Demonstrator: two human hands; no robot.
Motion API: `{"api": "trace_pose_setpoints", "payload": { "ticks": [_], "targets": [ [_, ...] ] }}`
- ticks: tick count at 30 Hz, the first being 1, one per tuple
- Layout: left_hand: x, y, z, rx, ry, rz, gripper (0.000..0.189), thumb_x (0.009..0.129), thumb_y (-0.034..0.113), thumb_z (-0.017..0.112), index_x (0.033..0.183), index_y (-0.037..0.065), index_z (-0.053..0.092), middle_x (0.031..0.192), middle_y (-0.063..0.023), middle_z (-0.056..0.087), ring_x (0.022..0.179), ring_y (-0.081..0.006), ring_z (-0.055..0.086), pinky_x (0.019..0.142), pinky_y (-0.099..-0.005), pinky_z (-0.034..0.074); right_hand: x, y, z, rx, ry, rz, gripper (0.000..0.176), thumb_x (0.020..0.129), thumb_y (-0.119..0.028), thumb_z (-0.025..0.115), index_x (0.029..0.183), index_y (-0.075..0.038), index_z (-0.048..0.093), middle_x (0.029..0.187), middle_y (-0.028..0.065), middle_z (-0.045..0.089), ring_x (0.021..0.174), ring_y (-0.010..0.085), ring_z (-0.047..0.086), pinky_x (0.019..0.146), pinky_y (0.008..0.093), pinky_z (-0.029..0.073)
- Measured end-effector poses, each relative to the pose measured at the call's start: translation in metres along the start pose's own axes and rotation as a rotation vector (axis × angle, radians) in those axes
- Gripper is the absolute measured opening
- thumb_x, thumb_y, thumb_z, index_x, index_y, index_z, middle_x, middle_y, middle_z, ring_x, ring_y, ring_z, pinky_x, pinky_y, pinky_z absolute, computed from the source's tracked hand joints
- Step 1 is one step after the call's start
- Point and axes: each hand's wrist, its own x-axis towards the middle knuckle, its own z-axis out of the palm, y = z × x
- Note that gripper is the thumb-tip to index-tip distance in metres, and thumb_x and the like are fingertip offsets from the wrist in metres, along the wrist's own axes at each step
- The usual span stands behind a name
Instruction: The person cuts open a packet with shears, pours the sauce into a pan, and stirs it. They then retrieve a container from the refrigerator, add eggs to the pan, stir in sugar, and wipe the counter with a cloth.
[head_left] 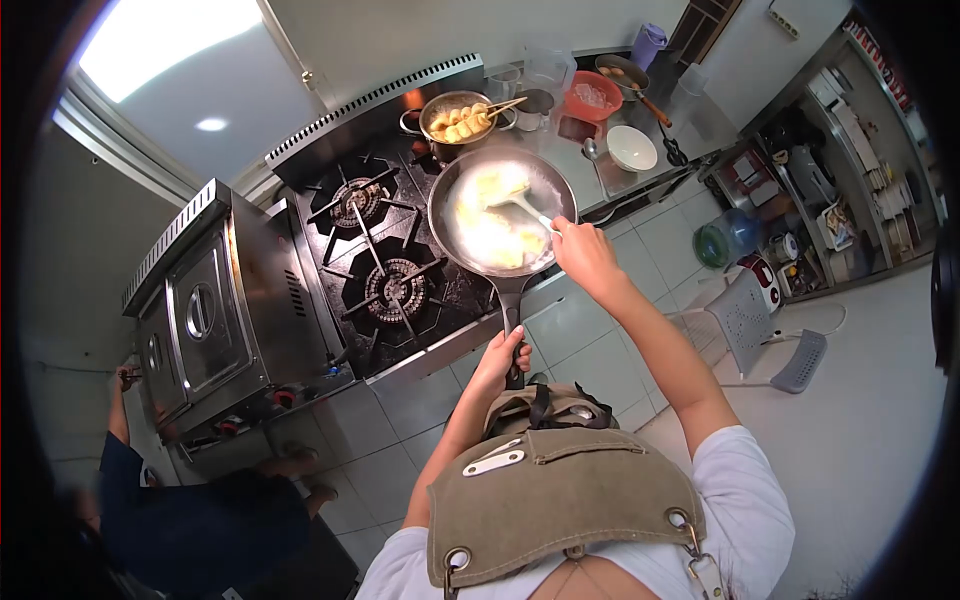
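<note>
My left hand (500, 360) is wrapped round the black handle of a frying pan (447, 232) over the right side of the stove. Inside the pan lies pale yellow food (490, 225), partly washed out by glare and steam. My right hand (588, 258) grips the light handle of a spatula (530, 212), whose head rests among the food. Just behind the pan stands a metal pot (440, 150) holding yellow skewered pieces (462, 122), with wooden sticks poking out to the right.
Two bare burners (395, 290) are left of the pan. On the counter stand a red bowl (580, 105), a white bowl (632, 148), a ladle (591, 150) and a small pan (620, 72). Another person (200, 520) is at the lower left, beside steel equipment (215, 310). Shelves (850, 140) line the right.
</note>
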Motion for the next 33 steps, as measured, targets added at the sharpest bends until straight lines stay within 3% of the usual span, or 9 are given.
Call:
{"api": "trace_pose_setpoints", "payload": {
  "ticks": [5, 15, 26, 33],
  "targets": [
    [0.000, 0.001, 0.000, 0.019, 0.025, -0.010, 0.024, 0.093, 0.029, 0.051, 0.088, 0.008, 0.040, 0.070, -0.0023, 0.044, 0.054, -0.0084, 0.037, 0.050, -0.0224, 0.035, 0.005, -0.020, 0.011, 0.040, -0.029, 0.030, 0.022, 0.088, -0.018, 0.050, 0.105, -0.004, 0.052, 0.073, 0.0236, 0.062, 0.074, 0.0420, 0.062, 0.065, 0.0498, 0.050],
    [0.001, 0.000, 0.000, -0.009, 0.019, -0.010, 0.024, 0.093, 0.029, 0.051, 0.088, 0.008, 0.040, 0.069, -0.0029, 0.045, 0.053, -0.0090, 0.038, 0.050, -0.0231, 0.034, -0.037, -0.025, 0.022, 0.113, -0.043, 0.022, 0.023, 0.086, -0.019, 0.052, 0.106, -0.007, 0.052, 0.070, 0.0225, 0.062, 0.070, 0.0422, 0.062, 0.062, 0.0494, 0.050],
    [-0.001, 0.001, 0.001, -0.010, 0.037, -0.013, 0.024, 0.092, 0.028, 0.052, 0.088, 0.007, 0.041, 0.068, -0.0030, 0.045, 0.053, -0.0090, 0.038, 0.049, -0.0220, 0.035, -0.073, -0.013, -0.044, 0.001, -0.218, 0.044, 0.020, 0.085, -0.022, 0.054, 0.101, -0.011, 0.057, 0.074, 0.0163, 0.064, 0.072, 0.0363, 0.062, 0.064, 0.0456, 0.049],
    [0.003, -0.003, -0.006, 0.009, 0.029, 0.000, 0.025, 0.093, 0.030, 0.050, 0.088, 0.007, 0.040, 0.068, -0.0024, 0.045, 0.054, -0.0092, 0.038, 0.050, -0.0235, 0.036, -0.077, -0.020, -0.121, 0.025, -0.219, 0.154, 0.018, 0.083, -0.023, 0.058, 0.097, -0.011, 0.064, 0.072, 0.0130, 0.064, 0.071, 0.0328, 0.062, 0.065, 0.0418, 0.048]
  ]
}}
